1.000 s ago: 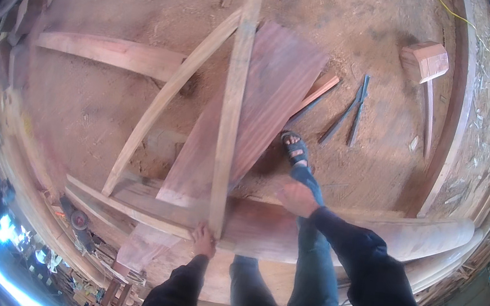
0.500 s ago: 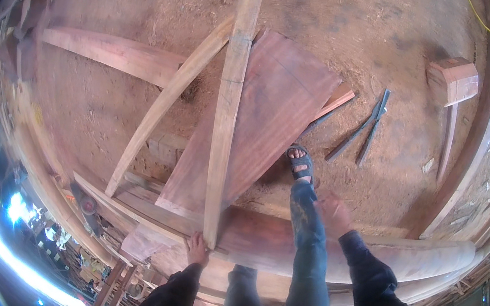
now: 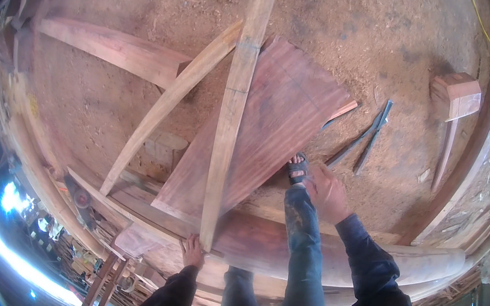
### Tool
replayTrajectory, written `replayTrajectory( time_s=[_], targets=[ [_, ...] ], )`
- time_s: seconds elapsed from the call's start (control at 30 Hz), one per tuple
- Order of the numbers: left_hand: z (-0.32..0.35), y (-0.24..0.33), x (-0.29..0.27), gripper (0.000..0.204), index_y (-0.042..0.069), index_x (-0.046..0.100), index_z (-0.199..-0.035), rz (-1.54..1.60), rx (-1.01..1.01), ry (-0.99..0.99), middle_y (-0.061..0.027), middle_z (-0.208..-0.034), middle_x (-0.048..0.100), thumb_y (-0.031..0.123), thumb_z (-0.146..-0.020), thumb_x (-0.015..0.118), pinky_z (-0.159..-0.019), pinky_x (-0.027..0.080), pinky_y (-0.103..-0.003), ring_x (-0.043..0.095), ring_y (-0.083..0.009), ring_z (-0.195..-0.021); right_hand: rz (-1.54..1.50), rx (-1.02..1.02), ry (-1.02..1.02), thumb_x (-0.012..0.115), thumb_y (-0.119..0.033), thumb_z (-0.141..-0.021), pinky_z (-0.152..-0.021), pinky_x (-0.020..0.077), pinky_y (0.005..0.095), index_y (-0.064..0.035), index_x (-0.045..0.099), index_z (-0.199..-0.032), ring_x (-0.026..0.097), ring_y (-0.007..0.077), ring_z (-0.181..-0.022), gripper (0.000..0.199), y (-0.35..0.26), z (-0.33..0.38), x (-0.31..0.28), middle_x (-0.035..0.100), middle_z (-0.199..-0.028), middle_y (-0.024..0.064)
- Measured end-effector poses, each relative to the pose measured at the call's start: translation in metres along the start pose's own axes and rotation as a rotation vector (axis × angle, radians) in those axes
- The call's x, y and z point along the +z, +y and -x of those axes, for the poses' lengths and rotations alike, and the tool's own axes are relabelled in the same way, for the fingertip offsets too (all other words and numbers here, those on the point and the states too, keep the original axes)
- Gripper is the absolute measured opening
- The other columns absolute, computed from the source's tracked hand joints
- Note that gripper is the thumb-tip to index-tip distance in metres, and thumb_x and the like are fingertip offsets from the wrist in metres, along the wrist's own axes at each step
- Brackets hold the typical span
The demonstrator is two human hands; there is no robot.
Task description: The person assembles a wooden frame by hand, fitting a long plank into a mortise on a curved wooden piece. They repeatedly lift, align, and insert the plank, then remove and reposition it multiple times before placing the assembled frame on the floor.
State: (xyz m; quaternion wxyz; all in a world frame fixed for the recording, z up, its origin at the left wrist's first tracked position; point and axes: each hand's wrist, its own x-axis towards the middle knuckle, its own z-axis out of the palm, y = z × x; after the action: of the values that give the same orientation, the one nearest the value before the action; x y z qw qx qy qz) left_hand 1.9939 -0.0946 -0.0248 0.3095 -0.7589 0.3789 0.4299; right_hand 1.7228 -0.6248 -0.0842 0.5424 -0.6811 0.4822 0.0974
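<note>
My left hand [image 3: 192, 253] lies with its fingers stretched over a thin wooden strip [image 3: 143, 221], beside the near end of a long pale plank [image 3: 236, 99]. The plank crosses a wide reddish board [image 3: 283, 96] that bears dark marked lines. Out in front, over my right leg and close to my sandalled foot [image 3: 297, 169], hovers my right hand [image 3: 329, 195]. It is smeared by motion, so its fingers and anything in them cannot be made out. A curved pale timber [image 3: 168, 99] meets the plank from the left.
Two dark crossed bars [image 3: 367, 138] lie on the dusty ground right of the board. A wooden block [image 3: 458, 97] stands farther right, near a long curved beam [image 3: 472, 164]. A large rounded timber [image 3: 391, 265] runs across in front of me. Another reddish beam [image 3: 113, 49] lies at the left.
My right hand has moved forward and slightly left, nearer my foot. My left hand stays by the plank's near end. The whole view has shifted a little.
</note>
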Motion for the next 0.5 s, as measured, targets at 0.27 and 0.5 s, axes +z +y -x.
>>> replayTrajectory(
  time_s=[0.27,0.5],
  targets=[
    [0.0,-0.001,-0.004,0.095,0.004,0.039,-0.156,0.02,-0.004,-0.011,-0.0123,-0.161,0.04,0.03,-0.08,0.089,-0.131,0.008,-0.066,0.029,-0.0317,-0.159,-0.086,-0.101,0.073,0.069,-0.013,-0.095,-0.078,0.0579,0.0485,-0.0038,0.066,-0.131,0.071,0.043,-0.092,0.037,-0.032,0.0,-0.038,0.07,-0.111,0.0207],
    [0.0,0.004,-0.01,0.087,0.009,0.043,-0.155,0.067,-0.013,0.002,-0.0079,-0.162,0.042,0.029,-0.082,0.085,-0.131,0.006,-0.067,0.028,-0.0292,-0.16,0.088,-0.087,-0.034,0.07,-0.018,-0.096,-0.08,0.0586,0.0511,-0.0058,0.059,-0.142,0.072,0.043,-0.098,0.048,-0.022,0.012,-0.021,0.071,-0.11,0.022]
  ],
)
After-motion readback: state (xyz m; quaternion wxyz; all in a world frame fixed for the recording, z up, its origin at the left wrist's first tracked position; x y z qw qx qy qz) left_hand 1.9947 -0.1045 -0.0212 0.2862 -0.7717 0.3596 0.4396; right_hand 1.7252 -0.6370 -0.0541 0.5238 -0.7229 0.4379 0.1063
